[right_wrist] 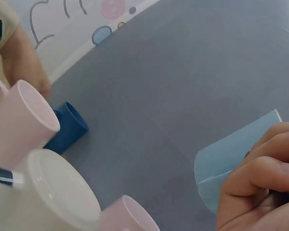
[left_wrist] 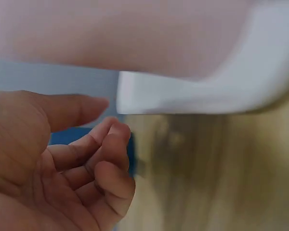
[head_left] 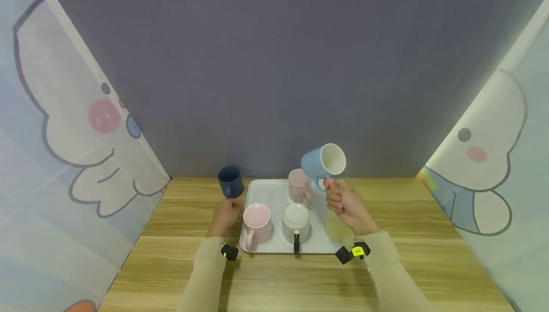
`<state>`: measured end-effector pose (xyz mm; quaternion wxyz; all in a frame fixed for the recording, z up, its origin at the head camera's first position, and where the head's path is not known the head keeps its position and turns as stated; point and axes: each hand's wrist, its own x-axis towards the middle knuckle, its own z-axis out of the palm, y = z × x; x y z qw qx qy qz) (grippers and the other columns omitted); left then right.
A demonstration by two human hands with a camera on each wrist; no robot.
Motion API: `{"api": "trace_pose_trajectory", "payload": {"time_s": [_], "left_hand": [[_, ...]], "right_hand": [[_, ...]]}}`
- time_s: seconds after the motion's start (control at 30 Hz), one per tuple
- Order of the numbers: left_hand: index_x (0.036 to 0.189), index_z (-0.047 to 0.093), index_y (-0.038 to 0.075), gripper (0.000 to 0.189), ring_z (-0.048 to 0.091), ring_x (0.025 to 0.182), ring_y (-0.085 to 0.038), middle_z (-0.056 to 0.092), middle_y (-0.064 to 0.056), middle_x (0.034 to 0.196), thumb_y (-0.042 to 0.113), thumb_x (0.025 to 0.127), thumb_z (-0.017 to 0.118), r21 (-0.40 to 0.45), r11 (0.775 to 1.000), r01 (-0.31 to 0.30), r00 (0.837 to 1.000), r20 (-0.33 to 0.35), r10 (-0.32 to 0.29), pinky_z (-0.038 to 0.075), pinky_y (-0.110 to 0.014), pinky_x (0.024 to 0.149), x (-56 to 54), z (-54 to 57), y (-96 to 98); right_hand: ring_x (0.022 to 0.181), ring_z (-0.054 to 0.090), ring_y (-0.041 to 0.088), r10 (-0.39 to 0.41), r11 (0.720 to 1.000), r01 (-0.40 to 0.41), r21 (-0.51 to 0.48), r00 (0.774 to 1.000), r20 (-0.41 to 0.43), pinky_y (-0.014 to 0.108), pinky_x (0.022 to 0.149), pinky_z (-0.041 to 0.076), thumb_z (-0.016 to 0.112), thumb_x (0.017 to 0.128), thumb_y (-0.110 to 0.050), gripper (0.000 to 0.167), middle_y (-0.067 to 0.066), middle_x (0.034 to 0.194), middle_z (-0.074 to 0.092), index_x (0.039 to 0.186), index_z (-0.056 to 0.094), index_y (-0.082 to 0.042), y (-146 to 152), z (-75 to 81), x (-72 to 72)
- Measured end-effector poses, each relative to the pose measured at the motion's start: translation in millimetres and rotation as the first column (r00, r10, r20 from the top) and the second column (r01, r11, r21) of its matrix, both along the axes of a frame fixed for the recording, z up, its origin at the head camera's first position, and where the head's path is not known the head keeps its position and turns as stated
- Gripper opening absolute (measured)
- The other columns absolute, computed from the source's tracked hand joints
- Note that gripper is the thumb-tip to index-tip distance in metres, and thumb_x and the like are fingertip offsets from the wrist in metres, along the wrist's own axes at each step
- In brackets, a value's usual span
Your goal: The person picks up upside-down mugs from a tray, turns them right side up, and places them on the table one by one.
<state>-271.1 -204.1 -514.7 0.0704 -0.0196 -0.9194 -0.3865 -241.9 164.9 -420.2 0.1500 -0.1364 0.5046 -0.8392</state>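
My right hand (head_left: 349, 207) grips a light blue mug (head_left: 312, 163) by its handle, above the tray's back right. The mug is tilted, its white inside facing up and to the right. In the right wrist view, curled fingers partly cover it. My left hand (head_left: 226, 216) is beside the tray's left edge, just in front of a dark blue mug (head_left: 229, 181) standing upright on the table. The left wrist view shows loosely curled fingers (left_wrist: 114, 185) with nothing between them; the dark blue mug is partly hidden behind.
A white tray (head_left: 274, 193) bears a pink mug (head_left: 257, 224) at front left, a white mug with a black handle (head_left: 296, 221) at front middle and another pink mug (head_left: 298, 186) behind. A pale yellow mug-like thing (head_left: 336, 228) is partly hidden by the right hand. A grey partition (head_left: 274, 88) stands behind.
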Motion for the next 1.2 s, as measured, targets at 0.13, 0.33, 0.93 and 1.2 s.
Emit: {"api": "trace_pose_trajectory", "payload": {"time_s": [0.13,0.33,0.93,1.2], "left_hand": [[0.086,0.069,0.004,0.009,0.060,0.071,-0.023,0.067,-0.009,0.078,0.012,0.085,0.066,-0.022,1.000,-0.011,0.996,0.089,0.013,0.048,-0.035,0.063,0.1,-13.8,2.1],[0.084,0.074,0.003,0.008,0.061,0.075,-0.024,0.071,-0.010,0.083,0.007,0.079,0.068,-0.081,0.993,-0.089,0.984,0.148,0.101,0.048,-0.033,0.064,1.6,-21.6,5.0],[0.086,0.073,0.000,0.010,0.062,0.077,-0.024,0.070,-0.012,0.084,0.008,0.084,0.066,-0.055,0.996,-0.075,0.979,0.183,0.084,0.049,-0.031,0.064,-1.0,-19.1,4.9],[0.086,0.073,0.001,0.010,0.062,0.079,-0.026,0.071,-0.013,0.086,0.007,0.083,0.065,-0.058,0.995,-0.080,0.977,0.191,0.089,0.050,-0.034,0.067,-2.4,-21.4,5.8]], "right_hand": [[0.046,0.038,-0.002,-0.028,0.999,0.028,0.020,1.000,0.002,0.015,0.046,0.024,0.029,0.114,-0.020,0.031,-0.015,0.059,0.042,0.095,0.052,-0.012,11,-0.4,-0.8],[0.046,0.036,-0.002,-0.111,0.991,0.108,0.079,0.993,0.033,0.016,0.046,0.021,0.031,0.113,-0.019,0.032,-0.014,0.058,0.042,0.092,0.054,-0.012,26,-1.1,-3.5],[0.051,0.037,-0.002,-0.322,0.903,0.275,0.330,0.942,0.096,0.013,0.046,0.029,0.033,0.112,-0.017,0.031,-0.012,0.065,0.041,0.088,0.052,-0.014,85,-29.4,-23.0],[0.055,0.037,-0.001,-0.379,0.845,0.292,0.447,0.918,0.116,0.014,0.049,0.031,0.031,0.113,-0.021,0.029,-0.012,0.067,0.042,0.092,0.049,-0.012,102,-53.5,-31.6]]}}
